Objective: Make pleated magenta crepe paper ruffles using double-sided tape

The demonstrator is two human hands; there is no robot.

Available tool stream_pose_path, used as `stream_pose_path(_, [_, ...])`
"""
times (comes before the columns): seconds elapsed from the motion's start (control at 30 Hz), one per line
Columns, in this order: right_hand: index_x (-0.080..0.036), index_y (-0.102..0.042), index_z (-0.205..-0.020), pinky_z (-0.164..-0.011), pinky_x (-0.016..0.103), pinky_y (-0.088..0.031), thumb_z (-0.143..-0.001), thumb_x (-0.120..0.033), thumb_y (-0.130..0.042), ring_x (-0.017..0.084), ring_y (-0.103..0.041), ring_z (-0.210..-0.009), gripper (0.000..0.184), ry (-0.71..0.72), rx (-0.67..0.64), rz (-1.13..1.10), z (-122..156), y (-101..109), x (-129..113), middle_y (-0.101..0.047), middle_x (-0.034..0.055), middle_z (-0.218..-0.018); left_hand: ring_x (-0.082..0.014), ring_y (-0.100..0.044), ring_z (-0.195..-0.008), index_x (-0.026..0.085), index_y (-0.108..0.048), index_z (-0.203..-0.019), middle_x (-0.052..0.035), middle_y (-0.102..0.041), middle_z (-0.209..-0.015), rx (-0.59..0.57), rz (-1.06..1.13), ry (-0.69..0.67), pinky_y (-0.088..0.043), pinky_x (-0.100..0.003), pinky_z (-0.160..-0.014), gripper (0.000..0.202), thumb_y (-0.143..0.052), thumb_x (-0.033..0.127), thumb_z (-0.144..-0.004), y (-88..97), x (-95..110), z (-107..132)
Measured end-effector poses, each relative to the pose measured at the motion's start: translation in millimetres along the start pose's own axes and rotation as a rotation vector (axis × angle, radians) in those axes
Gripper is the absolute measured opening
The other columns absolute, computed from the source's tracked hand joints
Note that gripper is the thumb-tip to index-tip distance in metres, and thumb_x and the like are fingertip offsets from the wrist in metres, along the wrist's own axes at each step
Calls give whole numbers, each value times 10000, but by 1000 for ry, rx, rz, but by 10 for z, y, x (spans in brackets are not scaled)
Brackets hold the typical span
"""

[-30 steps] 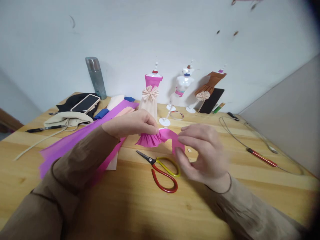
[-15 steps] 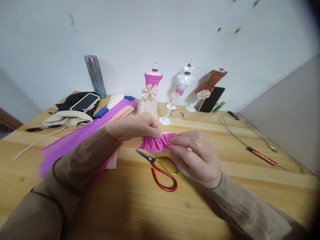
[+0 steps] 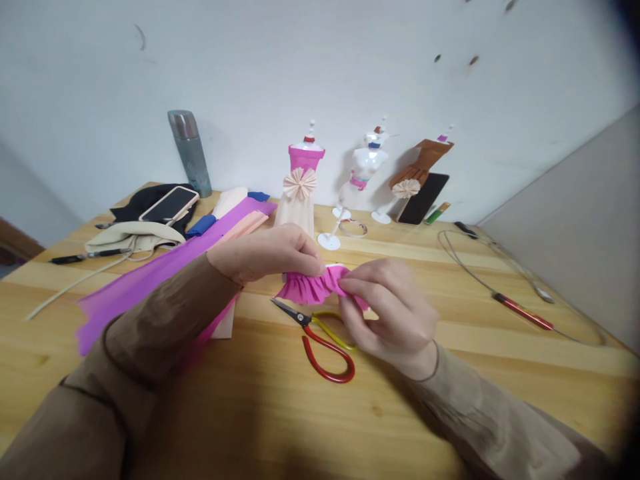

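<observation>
Between my hands is a strip of pink crepe paper [image 3: 306, 289], gathered into small pleats along its upper edge, where a bit of white shows. My left hand [image 3: 273, 252] pinches that edge from above, its thumb and fingers closed. At the other end my right hand [image 3: 393, 313] grips the paper between thumb and fingertips. Just below the ruffle lie scissors [image 3: 327, 360] with one red and one yellow handle, blades pointing left; my right hand covers part of the yellow handle.
Behind stand a mini mannequin in a pink dress [image 3: 306, 160], a white mannequin [image 3: 369, 163] and a brown dress [image 3: 434, 157]. Purple crepe paper [image 3: 130, 293], a phone [image 3: 170, 203] and a flask [image 3: 190, 153] are left. A red pen-like tool [image 3: 523, 311] with a cable lies right.
My right hand has shifted slightly, its fingers changing their hold and uncovering more of the pink paper's right end. My left hand stays nearly in place.
</observation>
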State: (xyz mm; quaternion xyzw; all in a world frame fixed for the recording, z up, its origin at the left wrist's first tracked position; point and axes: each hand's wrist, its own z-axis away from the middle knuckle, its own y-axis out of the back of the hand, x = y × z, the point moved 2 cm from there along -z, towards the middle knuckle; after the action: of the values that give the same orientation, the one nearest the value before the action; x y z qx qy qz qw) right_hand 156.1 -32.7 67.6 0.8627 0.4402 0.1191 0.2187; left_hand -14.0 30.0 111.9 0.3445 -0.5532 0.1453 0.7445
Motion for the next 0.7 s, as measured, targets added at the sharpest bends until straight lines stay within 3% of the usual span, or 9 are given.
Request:
stream_pose_path(0.23, [-173, -609, -1024, -581, 347, -476, -752, -88, -584, 196, -581, -720, 287, 154, 11, 76, 28, -14, 27, -629, 75, -844, -76, -414, -528, 128, -525, -513, 39, -440, -515, -19, 84, 15, -326, -210, -508, 192, -589, 179, -687, 17, -30, -4])
stream_pose_path(0.37, [-172, -612, -862, -558, 362, -469, -735, -107, -609, 202, -563, -708, 143, 286, -66, 42, 2, 19, -20, -626, 71, -823, -73, -427, -521, 128, -526, -525, 38, -452, -509, -57, 134, 3, -323, -192, -482, 180, -588, 164, -690, 18, -19, 5])
stream_pose_path(0.43, [-174, -582, -794, -560, 369, -472, -743, -113, -599, 198, -554, -701, 81, 274, -86, -49, -28, 73, -43, -611, 65, -817, -74, -441, -531, 123, -544, -537, 30, -481, -520, -49, 122, -10, -333, -187, -485, 169, -591, 169, -693, 30, -3, 10])
stream_pose_path(0.5, [-176, -553, -770, -571, 357, -460, -750, -77, -568, 184, -542, -702, 101, 169, -21, -97, -64, 144, -20, -585, 55, -819, -74, -453, -545, 119, -559, -549, 23, -508, -540, -46, 69, -31, -345, -183, -496, 164, -589, 171, -701, 40, 23, 17])
stream_pose_path(0.6, [-183, -538, -763, -630, 339, -440, -811, -98, -547, 176, -552, -733, 98, -174, 70, -163, -84, 195, 146, -572, 42, -801, -61, -434, -524, 117, -581, -586, 31, -506, -544, -53, -95, -76, -314, -175, -473, 159, -563, 164, -736, 37, 74, 34])
stream_pose_path(0.7, [-192, -554, -751, -625, 310, -430, -924, -310, -498, 168, -549, -697, 217, -584, -112, -433, -19, 71, 369, -561, 24, -723, -51, -388, -487, 116, -592, -628, 48, -463, -519, -27, -280, -139, -269, -178, -450, 170, -521, 160, -776, 11, 116, 53])
